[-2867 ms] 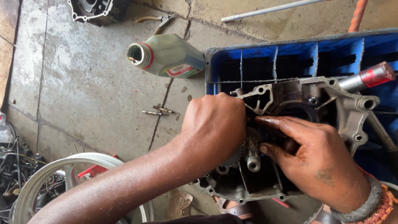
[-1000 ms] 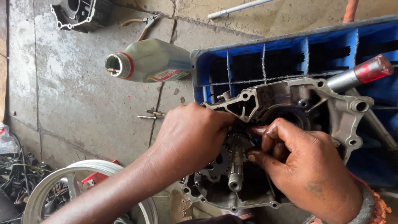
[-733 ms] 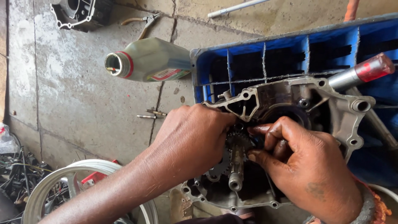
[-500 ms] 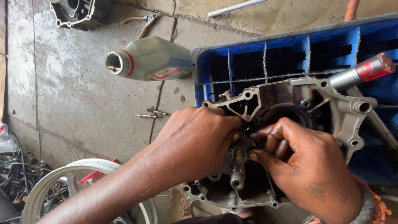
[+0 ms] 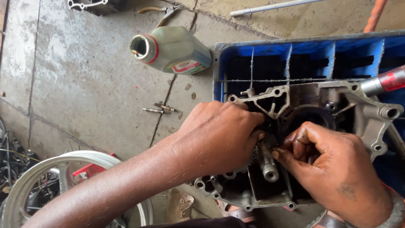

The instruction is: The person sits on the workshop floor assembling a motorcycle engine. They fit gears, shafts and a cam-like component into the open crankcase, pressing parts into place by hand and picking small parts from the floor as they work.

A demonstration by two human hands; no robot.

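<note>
A grey metal engine case point(image 5: 363, 112) lies open on a blue plastic crate point(image 5: 320, 57). Inside it stand a steel shaft point(image 5: 268, 165) and toothed gears. My left hand point(image 5: 219, 137) reaches in from the left, its fingers curled down around the gears beside the shaft and hiding them. My right hand point(image 5: 333, 169) comes in from the right, fingertips pinched together against the upper part of the shaft. What the fingertips pinch is too small to make out.
An open grey-green oil bottle point(image 5: 173, 48) lies on its side on the concrete floor. Small bolts point(image 5: 159, 109) lie beside it, pliers point(image 5: 162, 9) farther back. A wheel rim point(image 5: 63, 185) sits at lower left, and a red-handled tool point(image 5: 386, 80) rests at the crate's right.
The view has shifted slightly right. My left hand has slid a little further over the gears and my right fingertips have closed in on the shaft.
</note>
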